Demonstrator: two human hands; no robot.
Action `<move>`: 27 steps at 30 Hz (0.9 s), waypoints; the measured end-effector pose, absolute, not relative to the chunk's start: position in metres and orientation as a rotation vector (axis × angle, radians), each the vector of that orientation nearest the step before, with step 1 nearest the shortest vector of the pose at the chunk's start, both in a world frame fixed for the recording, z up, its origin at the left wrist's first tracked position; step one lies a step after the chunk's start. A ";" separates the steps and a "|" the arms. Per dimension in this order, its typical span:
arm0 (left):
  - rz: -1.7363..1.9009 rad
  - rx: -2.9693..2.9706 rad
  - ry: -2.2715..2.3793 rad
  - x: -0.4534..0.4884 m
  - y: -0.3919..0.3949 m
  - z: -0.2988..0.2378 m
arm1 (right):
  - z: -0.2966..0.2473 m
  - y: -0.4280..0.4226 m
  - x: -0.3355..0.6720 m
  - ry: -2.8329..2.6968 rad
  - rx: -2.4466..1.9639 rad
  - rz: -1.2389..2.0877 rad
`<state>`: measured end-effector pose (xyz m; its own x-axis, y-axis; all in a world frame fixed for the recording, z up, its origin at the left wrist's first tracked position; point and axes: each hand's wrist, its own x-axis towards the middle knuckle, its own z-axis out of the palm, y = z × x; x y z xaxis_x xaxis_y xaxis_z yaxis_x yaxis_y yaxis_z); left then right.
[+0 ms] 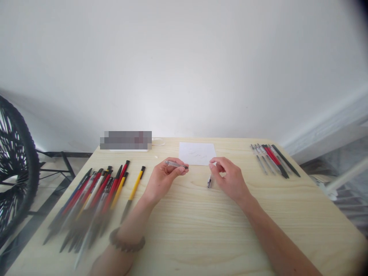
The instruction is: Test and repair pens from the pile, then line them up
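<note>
My left hand (165, 174) is closed around a clear pen (173, 164) with a dark end, holding it nearly level above the table's middle. Opposite it, my right hand (228, 174) has thumb and index finger drawn together near the paper's lower right corner; whatever is between them is too small to make out. Just below those fingers is a short clear pen part (209, 181) with a dark end, its upper portion partly hidden by the hand. A white sheet of paper (197, 151) with faint marks lies behind both hands.
Many pens (97, 191) in red, yellow, clear and black lie heaped at the left, with a yellow pen (136, 184) beside them. Several pens (273, 159) lie in a row at the right. A blurred-out box (126, 140) sits at the back left. A black woven chair (17, 168) stands left of the table.
</note>
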<state>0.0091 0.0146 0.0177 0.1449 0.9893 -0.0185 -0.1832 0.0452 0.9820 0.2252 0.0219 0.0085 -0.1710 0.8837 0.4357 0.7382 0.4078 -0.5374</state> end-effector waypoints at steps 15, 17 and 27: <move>1.193 1.080 1.010 0.009 0.015 0.020 | 0.016 0.016 0.225 -2.208 -1.627 0.422; 1.202 1.071 1.011 0.009 0.015 0.021 | 0.018 0.014 0.225 -2.160 -1.563 0.521; 1.291 0.995 0.953 0.008 0.013 0.026 | 0.011 0.013 0.220 -2.038 -1.157 0.570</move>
<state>0.0082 0.0132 0.0256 0.0522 0.9986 -0.0067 -0.3010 0.0222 0.9534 0.2205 0.0125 0.0108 -0.3434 0.8653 0.3652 0.5499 0.5005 -0.6687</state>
